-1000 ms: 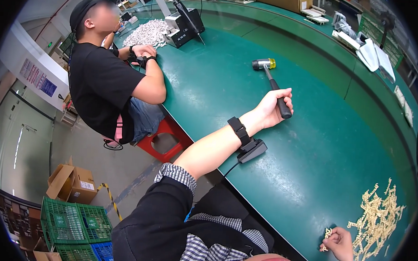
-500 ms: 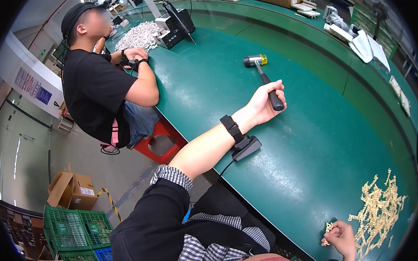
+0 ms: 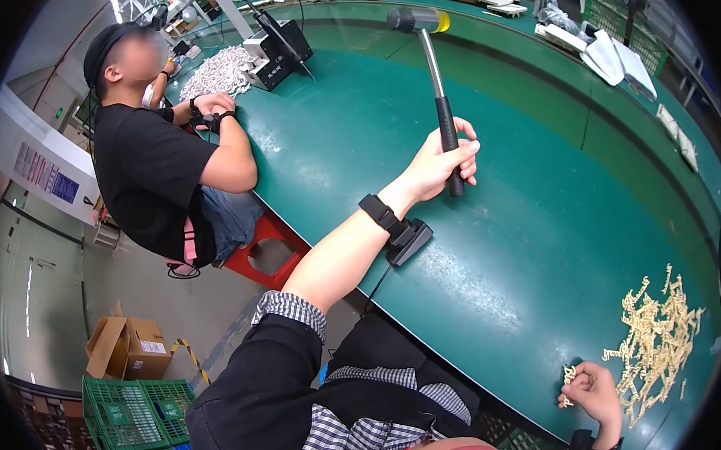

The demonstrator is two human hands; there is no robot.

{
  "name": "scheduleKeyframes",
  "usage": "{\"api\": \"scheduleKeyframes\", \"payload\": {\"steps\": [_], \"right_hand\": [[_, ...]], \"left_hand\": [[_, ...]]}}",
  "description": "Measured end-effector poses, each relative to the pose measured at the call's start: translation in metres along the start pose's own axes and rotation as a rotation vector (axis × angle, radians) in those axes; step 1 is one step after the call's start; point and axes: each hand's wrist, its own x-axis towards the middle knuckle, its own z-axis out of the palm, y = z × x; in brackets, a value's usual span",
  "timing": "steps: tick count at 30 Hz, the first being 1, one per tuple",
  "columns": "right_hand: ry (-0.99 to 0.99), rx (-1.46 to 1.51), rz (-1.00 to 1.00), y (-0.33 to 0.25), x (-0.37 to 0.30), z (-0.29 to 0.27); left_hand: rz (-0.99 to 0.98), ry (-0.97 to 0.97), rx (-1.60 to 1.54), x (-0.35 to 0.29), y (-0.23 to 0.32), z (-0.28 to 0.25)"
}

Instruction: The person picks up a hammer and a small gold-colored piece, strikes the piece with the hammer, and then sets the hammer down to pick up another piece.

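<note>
My left hand (image 3: 439, 165) is wrapped round the black grip of a two-faced mallet (image 3: 431, 62). The mallet's metal shaft points away from me, and its head, dark at one end and yellow at the other, is over the far part of the green table (image 3: 507, 233). At the lower right, my right hand (image 3: 592, 394) pinches a small cream-coloured, zigzag-shaped piece (image 3: 568, 386) between thumb and fingers near the table's front edge. Just beyond that hand lies a loose pile of similar cream pieces (image 3: 656, 346).
A person in black (image 3: 148, 153) sits at the left on a red stool (image 3: 271, 257). Near them are a pile of white parts (image 3: 219, 72) and a black box-shaped device (image 3: 280, 55). White panels (image 3: 618, 61) lie at the far right. Green crates (image 3: 134, 413) and a carton (image 3: 130, 347) stand on the floor.
The mallet has swung up and away, its head now higher and farther off. My left hand has shifted slightly left. My right hand still holds the cream piece.
</note>
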Motion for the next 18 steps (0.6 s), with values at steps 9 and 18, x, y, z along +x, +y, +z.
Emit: {"api": "scheduleKeyframes", "payload": {"steps": [9,18], "right_hand": [[0.004,-0.023,0.001,0.000,0.000,0.000],[0.013,0.000,-0.032,0.017,-0.002,-0.005]], "left_hand": [[0.172,-0.109,0.398,0.005,-0.021,0.000],[0.130,-0.215,0.505,0.000,-0.017,0.009]]}}
